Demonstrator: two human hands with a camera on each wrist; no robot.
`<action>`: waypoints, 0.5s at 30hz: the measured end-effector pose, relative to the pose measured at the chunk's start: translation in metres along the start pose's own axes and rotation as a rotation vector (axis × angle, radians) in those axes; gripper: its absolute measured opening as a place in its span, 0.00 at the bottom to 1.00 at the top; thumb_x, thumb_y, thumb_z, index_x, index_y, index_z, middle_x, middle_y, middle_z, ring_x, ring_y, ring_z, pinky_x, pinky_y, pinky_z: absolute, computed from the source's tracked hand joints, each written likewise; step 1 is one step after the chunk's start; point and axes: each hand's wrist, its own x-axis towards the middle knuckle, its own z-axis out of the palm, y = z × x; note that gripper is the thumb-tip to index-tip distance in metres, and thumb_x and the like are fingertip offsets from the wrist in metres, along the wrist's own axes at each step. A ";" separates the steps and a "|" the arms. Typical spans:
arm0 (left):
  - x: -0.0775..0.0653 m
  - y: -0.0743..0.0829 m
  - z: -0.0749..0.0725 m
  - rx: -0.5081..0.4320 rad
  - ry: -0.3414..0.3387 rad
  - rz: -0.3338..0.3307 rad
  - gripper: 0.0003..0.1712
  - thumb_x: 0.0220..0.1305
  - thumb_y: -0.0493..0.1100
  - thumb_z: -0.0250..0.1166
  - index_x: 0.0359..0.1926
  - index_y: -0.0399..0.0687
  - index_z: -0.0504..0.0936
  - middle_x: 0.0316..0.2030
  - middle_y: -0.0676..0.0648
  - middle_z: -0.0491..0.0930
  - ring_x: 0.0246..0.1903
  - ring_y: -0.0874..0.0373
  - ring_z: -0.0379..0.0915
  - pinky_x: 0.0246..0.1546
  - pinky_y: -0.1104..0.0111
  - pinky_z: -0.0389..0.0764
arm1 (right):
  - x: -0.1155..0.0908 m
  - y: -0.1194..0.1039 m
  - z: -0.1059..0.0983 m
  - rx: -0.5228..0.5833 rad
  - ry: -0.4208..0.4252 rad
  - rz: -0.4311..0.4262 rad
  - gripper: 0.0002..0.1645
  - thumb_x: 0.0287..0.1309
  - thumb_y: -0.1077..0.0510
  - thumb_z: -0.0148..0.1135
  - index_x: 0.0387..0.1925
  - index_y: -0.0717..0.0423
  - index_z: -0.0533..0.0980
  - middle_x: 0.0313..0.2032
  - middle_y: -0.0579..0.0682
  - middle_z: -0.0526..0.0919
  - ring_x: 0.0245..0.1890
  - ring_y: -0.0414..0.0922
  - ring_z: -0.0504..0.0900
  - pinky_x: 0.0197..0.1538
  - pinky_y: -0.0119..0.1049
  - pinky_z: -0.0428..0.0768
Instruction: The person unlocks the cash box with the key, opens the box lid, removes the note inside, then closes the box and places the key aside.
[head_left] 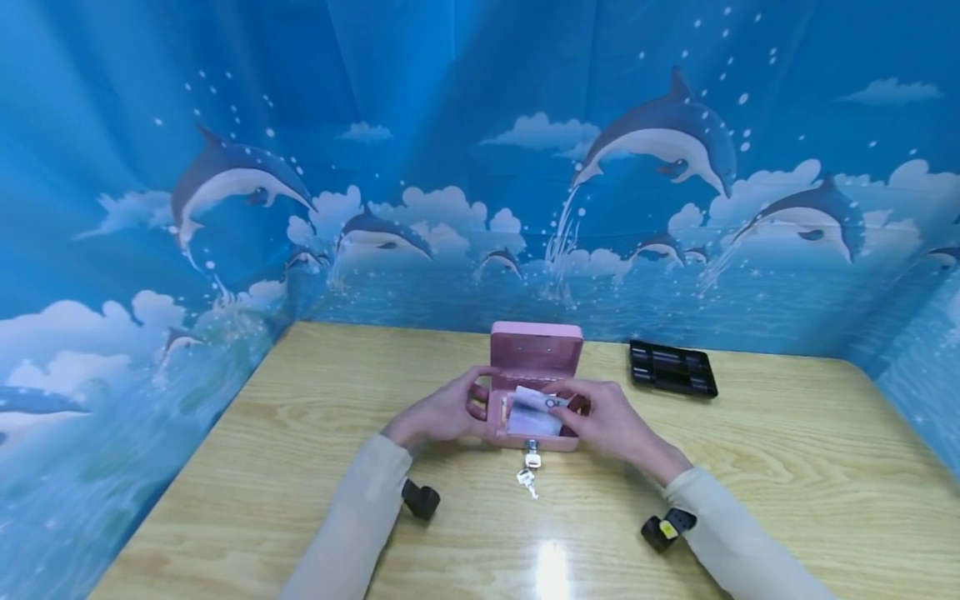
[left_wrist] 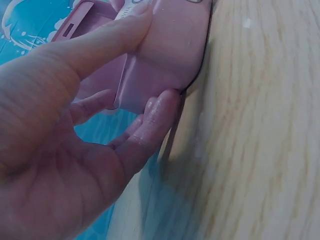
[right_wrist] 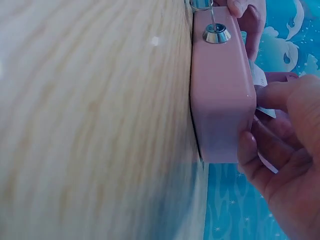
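A pink metal cash box (head_left: 536,350) stands on the table with its lid raised. My left hand (head_left: 450,407) grips its left side, the thumb over the top rim and fingers against the side wall (left_wrist: 167,55). Inside lie pale purple printed paper notes (head_left: 534,422). My right hand (head_left: 607,417) reaches over the box's right side and pinches an upper note between thumb and fingers; in the right wrist view its other fingers (right_wrist: 248,147) touch the box's end wall. A key sits in the front lock (right_wrist: 216,34), with another key (head_left: 527,481) hanging below it.
A black compartment tray (head_left: 672,368) lies at the back right of the wooden table (head_left: 300,467). Behind the table hangs a blue dolphin-print curtain (head_left: 450,150). Black wrist cameras (head_left: 422,500) are strapped to both sleeves.
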 end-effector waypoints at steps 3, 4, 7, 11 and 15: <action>-0.001 0.001 -0.001 0.021 -0.007 0.002 0.58 0.50 0.40 0.81 0.78 0.59 0.58 0.57 0.42 0.76 0.49 0.54 0.80 0.60 0.56 0.81 | 0.000 0.000 0.000 0.031 0.026 0.039 0.17 0.61 0.62 0.70 0.51 0.50 0.85 0.35 0.47 0.89 0.26 0.36 0.80 0.27 0.30 0.81; -0.001 0.001 -0.001 0.025 -0.008 -0.001 0.58 0.50 0.40 0.81 0.78 0.59 0.58 0.57 0.42 0.76 0.49 0.54 0.79 0.60 0.56 0.81 | 0.000 0.000 0.000 0.042 0.037 0.053 0.17 0.61 0.63 0.70 0.51 0.50 0.85 0.36 0.48 0.89 0.27 0.36 0.80 0.28 0.30 0.81; -0.001 0.001 -0.002 0.032 -0.010 -0.005 0.58 0.51 0.41 0.81 0.78 0.60 0.58 0.57 0.43 0.76 0.50 0.54 0.79 0.61 0.55 0.81 | 0.000 0.000 -0.001 0.078 0.082 0.088 0.17 0.61 0.63 0.69 0.52 0.50 0.85 0.40 0.50 0.90 0.28 0.39 0.82 0.29 0.31 0.82; 0.000 0.001 -0.002 0.049 -0.016 0.010 0.56 0.53 0.40 0.80 0.78 0.59 0.58 0.57 0.43 0.76 0.51 0.53 0.79 0.61 0.56 0.81 | 0.000 0.001 -0.001 0.099 0.156 0.112 0.17 0.63 0.64 0.67 0.52 0.51 0.86 0.45 0.52 0.90 0.34 0.40 0.83 0.36 0.29 0.85; 0.000 0.001 -0.003 0.078 -0.025 0.018 0.56 0.53 0.41 0.79 0.78 0.59 0.58 0.58 0.43 0.76 0.51 0.54 0.79 0.61 0.57 0.81 | -0.001 0.001 -0.003 0.105 0.199 0.130 0.16 0.64 0.65 0.66 0.52 0.50 0.86 0.42 0.49 0.89 0.35 0.40 0.82 0.42 0.28 0.86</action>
